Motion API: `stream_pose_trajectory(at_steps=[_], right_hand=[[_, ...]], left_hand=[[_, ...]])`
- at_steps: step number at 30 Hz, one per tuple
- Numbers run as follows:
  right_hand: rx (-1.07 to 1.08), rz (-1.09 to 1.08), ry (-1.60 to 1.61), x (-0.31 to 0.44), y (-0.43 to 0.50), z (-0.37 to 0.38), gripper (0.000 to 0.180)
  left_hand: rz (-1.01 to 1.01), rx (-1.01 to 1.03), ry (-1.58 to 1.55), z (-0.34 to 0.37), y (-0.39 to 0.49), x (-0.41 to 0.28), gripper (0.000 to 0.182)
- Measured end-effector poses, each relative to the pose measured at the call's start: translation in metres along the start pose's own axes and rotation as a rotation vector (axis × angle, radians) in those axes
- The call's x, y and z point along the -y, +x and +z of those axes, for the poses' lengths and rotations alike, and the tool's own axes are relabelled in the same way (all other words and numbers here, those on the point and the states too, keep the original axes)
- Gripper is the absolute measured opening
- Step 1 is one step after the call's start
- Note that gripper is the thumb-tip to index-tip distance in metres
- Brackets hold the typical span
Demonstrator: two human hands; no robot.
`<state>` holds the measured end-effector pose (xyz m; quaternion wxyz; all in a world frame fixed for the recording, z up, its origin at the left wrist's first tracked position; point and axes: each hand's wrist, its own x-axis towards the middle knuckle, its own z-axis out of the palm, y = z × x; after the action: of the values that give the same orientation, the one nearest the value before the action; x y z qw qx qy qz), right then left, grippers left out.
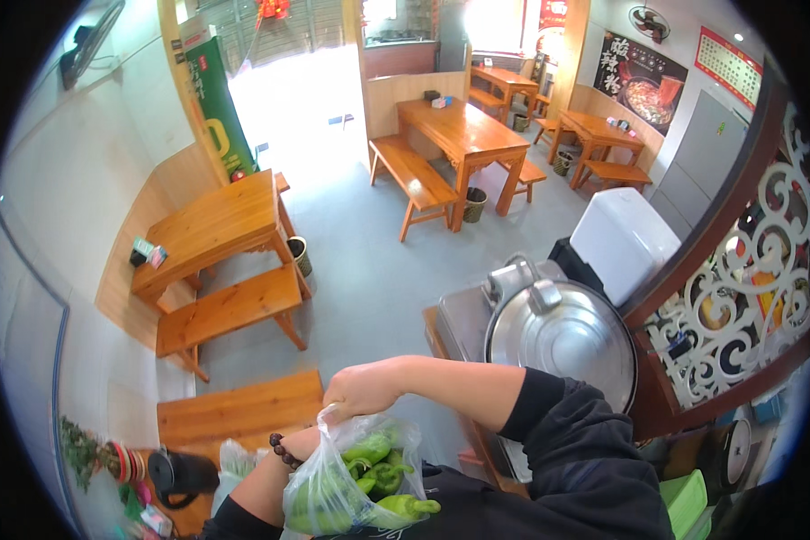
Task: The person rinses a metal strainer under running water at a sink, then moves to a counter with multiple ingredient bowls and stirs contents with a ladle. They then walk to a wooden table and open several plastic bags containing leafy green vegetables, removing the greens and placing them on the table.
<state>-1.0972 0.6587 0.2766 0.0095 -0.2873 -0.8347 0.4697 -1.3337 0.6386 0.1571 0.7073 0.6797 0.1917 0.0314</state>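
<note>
Near the bottom middle, a clear plastic bag (310,496) full of green peppers (388,476) hangs in front of my dark top. My right hand (361,391) grips the bag's gathered top. My left hand (305,442), with a dark bead bracelet on its wrist, lies behind the bag's upper left side; its fingers are hidden. One pepper sticks out at the bag's lower right. Another plastic bag (237,459) with light green contents is just left of the bracelet.
A wooden table (243,412) with a black jug (179,476) and a potted plant (74,449) is at lower left. Right of me stands a large round steel lid (563,337) beside a carved lattice partition (736,297). Wooden benches (229,310) and tables (459,128) lie ahead.
</note>
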Motion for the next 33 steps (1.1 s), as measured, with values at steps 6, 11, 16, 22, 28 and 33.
stream_pose_trajectory(at_steps=[6, 11, 16, 22, 28, 33], right_hand=[[-0.055, 0.064, 0.259, -0.100, 0.035, -0.106, 0.038], [-0.141, 0.063, 0.457, -0.186, 0.066, -0.194, 0.024], [-0.220, 0.008, 0.340, -0.260, 0.084, -0.294, 0.021], [-0.463, 0.280, 0.658, -0.306, 0.056, -0.380, 0.023], [-0.704, 0.166, 0.673, -0.433, -0.002, -0.466, 0.031], [-0.857, 0.196, 0.595, -0.484, -0.080, -0.550, 0.034]], left_hand=[[-0.184, -0.118, -0.332, -0.144, 0.080, -0.006, 0.038], [-0.167, -0.086, -0.461, -0.268, 0.156, -0.029, 0.047], [-0.292, 0.111, -0.432, -0.386, 0.250, -0.058, 0.053], [-0.471, 0.282, -0.015, -0.490, 0.369, -0.107, 0.059], [-0.387, 0.373, 0.216, -0.542, 0.527, -0.195, 0.048], [-0.333, 0.670, 0.126, -0.577, 0.681, -0.224, 0.047]])
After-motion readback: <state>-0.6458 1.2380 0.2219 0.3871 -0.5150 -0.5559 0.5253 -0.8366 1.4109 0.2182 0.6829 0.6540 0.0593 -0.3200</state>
